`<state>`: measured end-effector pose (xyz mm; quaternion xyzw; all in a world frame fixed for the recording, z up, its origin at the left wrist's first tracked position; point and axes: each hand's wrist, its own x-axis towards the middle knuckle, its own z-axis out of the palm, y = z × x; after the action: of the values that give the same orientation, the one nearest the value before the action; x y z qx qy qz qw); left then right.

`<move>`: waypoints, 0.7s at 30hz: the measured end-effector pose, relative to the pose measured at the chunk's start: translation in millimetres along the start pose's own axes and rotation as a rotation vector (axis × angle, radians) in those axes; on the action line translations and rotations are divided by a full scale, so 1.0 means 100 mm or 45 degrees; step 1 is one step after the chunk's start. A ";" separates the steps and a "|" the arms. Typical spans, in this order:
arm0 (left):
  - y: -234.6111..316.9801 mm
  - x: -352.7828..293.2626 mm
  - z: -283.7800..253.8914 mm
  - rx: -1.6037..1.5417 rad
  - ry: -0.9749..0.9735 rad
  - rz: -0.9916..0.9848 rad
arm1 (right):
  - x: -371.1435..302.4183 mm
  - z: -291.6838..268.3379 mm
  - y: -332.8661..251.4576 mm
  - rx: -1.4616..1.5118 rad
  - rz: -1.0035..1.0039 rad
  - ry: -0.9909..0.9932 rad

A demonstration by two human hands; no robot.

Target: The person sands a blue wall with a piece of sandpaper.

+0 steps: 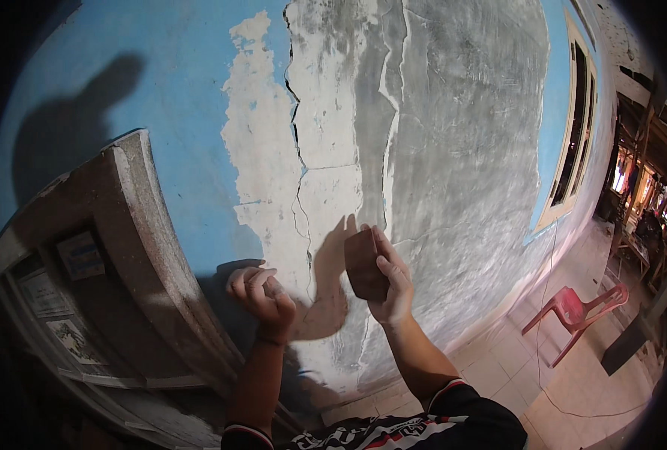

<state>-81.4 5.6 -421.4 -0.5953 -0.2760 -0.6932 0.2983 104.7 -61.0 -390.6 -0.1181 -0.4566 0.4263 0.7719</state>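
Note:
My right hand [395, 281] grips a flat brown rectangular block [365, 264], its thumb lying across the block's near edge. It is held up in front of the cracked wall [453, 150]; whether the block touches the plaster I cannot tell. To the left, my left hand [264, 296] is raised with its fingers curled in, and nothing shows in it. Behind the hands runs a strip of bare whitish plaster [326, 135] with a long dark crack, beside smoother grey plaster. Flaking blue paint [183, 97] borders the strip on the left.
A dark wooden cabinet [135, 277] with a pale edge stands close at the left. A barred window [573, 127] is at the right. A red plastic chair [577, 311] stands on the tiled floor [491, 367], where a thin cable [566, 411] runs.

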 end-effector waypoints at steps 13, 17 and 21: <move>0.66 0.24 -0.17 -1.273 -0.841 -1.084 | -0.23 0.03 0.30 -0.813 -0.420 -0.420; 0.63 0.25 -0.16 -1.254 -0.809 -1.058 | -0.20 0.05 0.28 -1.080 -0.566 -0.427; 0.61 0.29 -0.14 -1.049 -0.766 -0.874 | -0.17 0.11 0.25 -1.316 -0.764 -0.238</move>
<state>-48.6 -47.9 -392.8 -0.7084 -0.2334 -0.6009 -0.2875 77.9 -61.3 -408.9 -0.3058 -0.6838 -0.0784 0.6578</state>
